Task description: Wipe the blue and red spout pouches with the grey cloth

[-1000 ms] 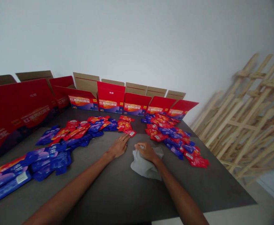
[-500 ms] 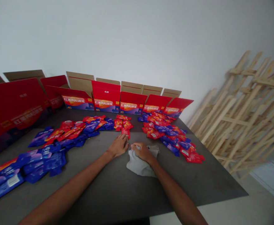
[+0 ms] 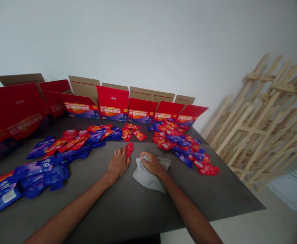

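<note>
Lying under the right hand [image 3: 152, 164]: grey cloth [image 3: 146, 178].

The left arm [image 3: 82, 206] reaches in from the lower left, bare along the part that shows, and slants forward and inward to the left hand [image 3: 118, 164]. That hand lies low and palm down, its fingers [image 3: 119, 152] pointing away from the body, slightly bent and loosely spread, with the thumb out to the inner side. The right arm [image 3: 186, 210], also bare, comes from the lower right and angles inward the opposite way. The right hand [image 3: 152, 164] is curled closed, its back turned upward and outward. The two hands are near each other but apart, roughly level.
</note>
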### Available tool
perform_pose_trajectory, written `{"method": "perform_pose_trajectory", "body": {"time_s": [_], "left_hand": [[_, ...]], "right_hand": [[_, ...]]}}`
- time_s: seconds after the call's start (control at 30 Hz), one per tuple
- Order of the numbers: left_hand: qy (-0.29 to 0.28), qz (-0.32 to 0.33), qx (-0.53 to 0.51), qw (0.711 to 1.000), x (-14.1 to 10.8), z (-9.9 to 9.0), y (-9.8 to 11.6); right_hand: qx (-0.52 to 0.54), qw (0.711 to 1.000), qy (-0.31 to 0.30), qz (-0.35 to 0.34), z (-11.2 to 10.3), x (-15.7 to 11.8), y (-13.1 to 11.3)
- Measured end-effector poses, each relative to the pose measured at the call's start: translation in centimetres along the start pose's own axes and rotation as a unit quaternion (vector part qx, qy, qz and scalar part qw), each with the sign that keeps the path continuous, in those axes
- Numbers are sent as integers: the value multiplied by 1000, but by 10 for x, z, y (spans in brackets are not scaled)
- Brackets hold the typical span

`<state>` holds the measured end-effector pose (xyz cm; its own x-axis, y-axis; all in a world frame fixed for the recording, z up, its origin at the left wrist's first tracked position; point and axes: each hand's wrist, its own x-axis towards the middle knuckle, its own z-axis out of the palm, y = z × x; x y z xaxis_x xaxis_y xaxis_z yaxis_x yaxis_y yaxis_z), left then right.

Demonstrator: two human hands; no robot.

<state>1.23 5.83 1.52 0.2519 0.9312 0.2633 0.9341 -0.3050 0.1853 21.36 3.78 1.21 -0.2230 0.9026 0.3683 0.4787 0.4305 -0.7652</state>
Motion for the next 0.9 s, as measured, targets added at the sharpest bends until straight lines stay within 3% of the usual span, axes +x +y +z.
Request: {"method": "perform_pose_trajectory", "body": {"time_s": [0.13,0.23,0.37,0.5,0.63,0.67,0.8,0.9], "left_hand": [[-19,30,-138,990,-5,-3,-12],[-55,68,-336,938,-14,-7,-15],[-134,-10,-594,793,-27,-9,1],[-146,-84,-678,715,-34,-6,22],[-199,-150,-802,543,-43,-8,34],[-206,-159,-817,515,-46,-10,36],[-191,-165,-823,509,-57,-14,41],[-144,-175,-833,504,-58,-15,43]], "right_hand": [[14,999,25,-15,0,-3,-9],[20,998,51,-23,7,-6,-18],[11,997,43,-56,19,-10,-29],[14,997,43,-61,26,-14,-36],[29,995,86,-41,29,-18,-43],[29,994,100,-45,30,-19,-44],[18,988,130,-81,30,-22,-47],[9,991,87,-106,26,-22,-49]]}}
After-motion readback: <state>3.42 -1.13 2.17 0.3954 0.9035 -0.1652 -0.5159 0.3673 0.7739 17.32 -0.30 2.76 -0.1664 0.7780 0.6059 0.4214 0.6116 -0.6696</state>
